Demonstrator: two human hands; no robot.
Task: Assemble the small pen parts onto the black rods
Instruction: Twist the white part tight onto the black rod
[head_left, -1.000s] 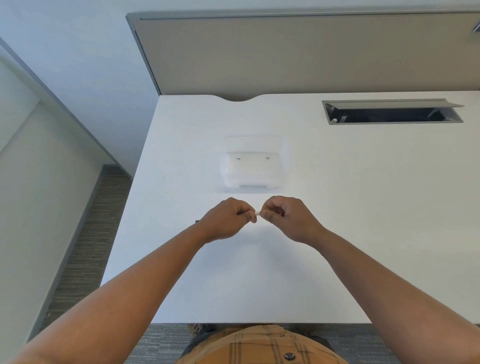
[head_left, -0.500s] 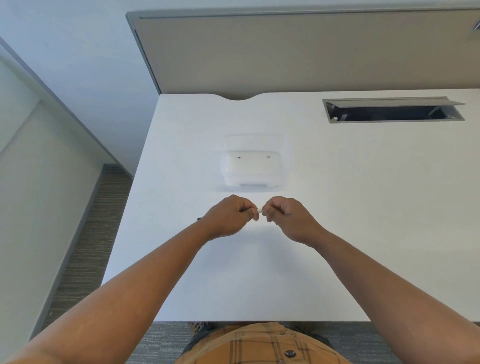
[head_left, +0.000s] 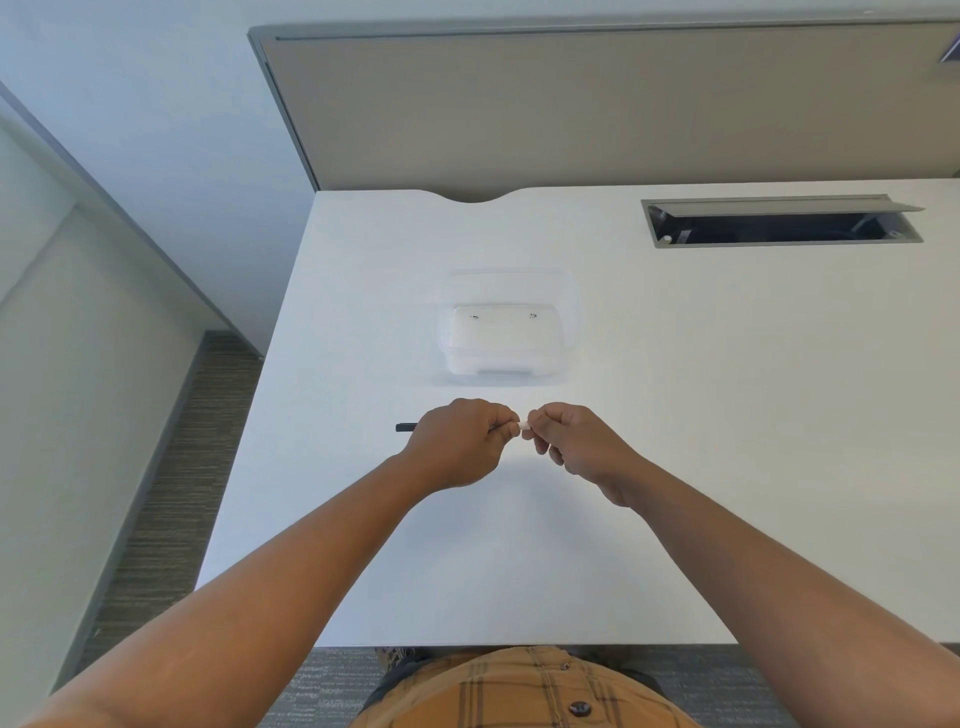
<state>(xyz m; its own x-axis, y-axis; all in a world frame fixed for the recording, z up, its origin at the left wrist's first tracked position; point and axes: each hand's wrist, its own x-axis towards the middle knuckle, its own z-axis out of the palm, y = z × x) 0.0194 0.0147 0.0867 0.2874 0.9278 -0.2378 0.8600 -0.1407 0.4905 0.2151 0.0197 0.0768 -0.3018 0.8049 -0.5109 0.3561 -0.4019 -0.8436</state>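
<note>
Most of the black rod (head_left: 405, 427) is hidden: only its dark left end pokes out past the left hand (head_left: 457, 441), lying roughly level above the white table (head_left: 727, 415), and a sliver of it shows again between the fingers on the hand's right side. The left hand is clenched into a loose fist around the rod, knuckles up, thumb and forefinger pinching near the rod's right end. Whether the rod touches the tabletop cannot be told.

Between the two hands sits a small white pen part (head_left: 525, 426), hardly more than a pale fleck, so its shape is hard to make out. It meets the rod's right tip, and the right hand (head_left: 576, 441) grasps it with thumb and forefinger tips, the other fingers curled under. The two hands almost touch at the fingertips.

Farther back on the table, just beyond the hands, stands a clear plastic container (head_left: 501, 338); two tiny dark specks show inside it, too small to identify. To the far right an open cable hatch (head_left: 779, 221) is set into the tabletop.
</note>
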